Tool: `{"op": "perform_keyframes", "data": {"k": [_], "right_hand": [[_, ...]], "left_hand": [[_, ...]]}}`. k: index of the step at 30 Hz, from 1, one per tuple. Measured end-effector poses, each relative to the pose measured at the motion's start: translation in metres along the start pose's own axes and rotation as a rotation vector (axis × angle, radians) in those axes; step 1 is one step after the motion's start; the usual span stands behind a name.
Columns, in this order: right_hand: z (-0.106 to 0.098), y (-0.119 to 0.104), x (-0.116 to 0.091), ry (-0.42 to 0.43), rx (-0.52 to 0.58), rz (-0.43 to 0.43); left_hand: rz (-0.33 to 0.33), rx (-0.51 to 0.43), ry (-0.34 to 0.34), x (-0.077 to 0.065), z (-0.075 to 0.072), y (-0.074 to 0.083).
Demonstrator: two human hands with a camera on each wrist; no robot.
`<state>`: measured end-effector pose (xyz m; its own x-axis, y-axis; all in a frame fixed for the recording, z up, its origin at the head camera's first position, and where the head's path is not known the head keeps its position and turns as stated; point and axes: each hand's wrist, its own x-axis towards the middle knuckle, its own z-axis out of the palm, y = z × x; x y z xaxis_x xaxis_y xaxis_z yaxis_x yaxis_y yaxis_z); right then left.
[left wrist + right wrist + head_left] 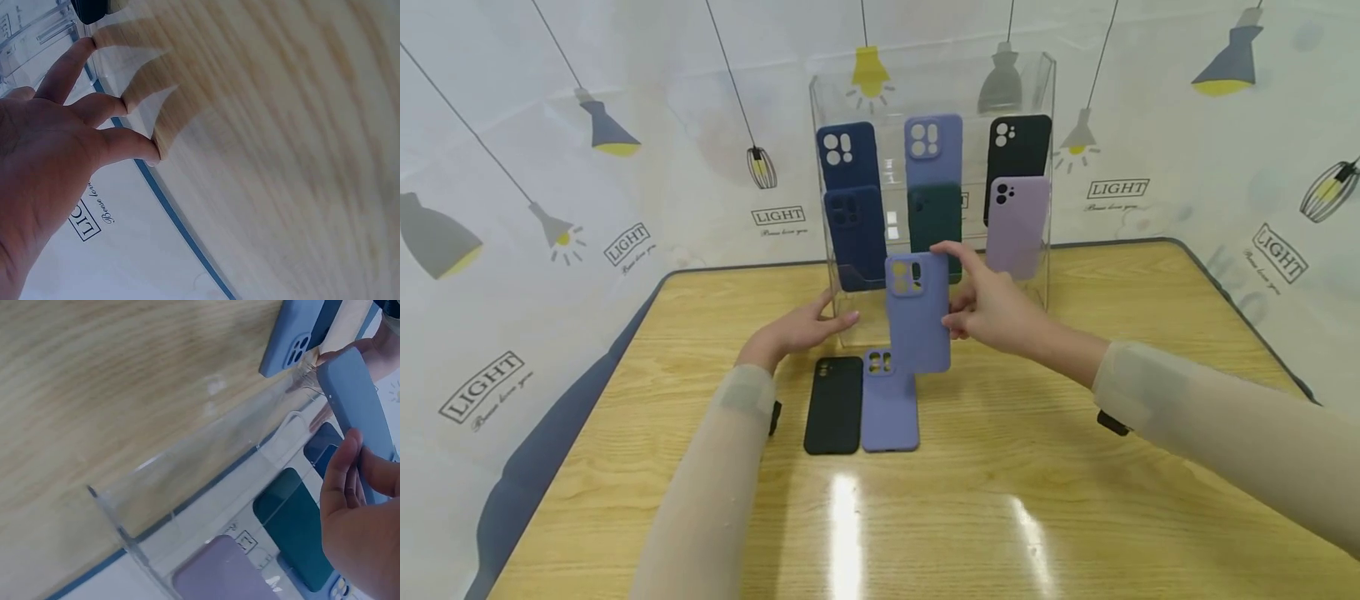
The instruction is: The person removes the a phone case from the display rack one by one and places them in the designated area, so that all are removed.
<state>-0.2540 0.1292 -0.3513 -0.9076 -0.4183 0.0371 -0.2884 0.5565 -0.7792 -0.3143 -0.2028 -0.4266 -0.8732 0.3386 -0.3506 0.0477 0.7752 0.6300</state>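
Observation:
My right hand pinches a periwinkle phone case by its right edge and top corner, upright in front of a clear acrylic display stand. In the right wrist view the same case sits between my thumb and fingers. My left hand rests at the stand's lower left corner, its fingers spread with the tips down on the table. A black phone case and another periwinkle case lie side by side on the table below.
Inside the stand are dark blue cases, an upper periwinkle case, a dark green case, a black case and a lilac case. The wooden table ends at a lamp-printed backdrop.

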Motion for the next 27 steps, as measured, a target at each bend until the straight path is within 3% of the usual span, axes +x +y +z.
{"op": "perform_keyframes", "data": {"k": [10,15,27], "right_hand": [[0.002,0.028,-0.015,-0.184,0.181,0.176],[0.009,0.041,-0.023,-0.259,0.218,0.21],[0.021,0.063,-0.028,-0.331,0.274,0.287]], "left_hand": [[-0.006,0.0,0.006,0.001,0.0,-0.001],[-0.012,-0.004,0.001,0.001,-0.001,-0.001],[-0.01,-0.013,-0.004,0.0,-0.001,0.001]]}}
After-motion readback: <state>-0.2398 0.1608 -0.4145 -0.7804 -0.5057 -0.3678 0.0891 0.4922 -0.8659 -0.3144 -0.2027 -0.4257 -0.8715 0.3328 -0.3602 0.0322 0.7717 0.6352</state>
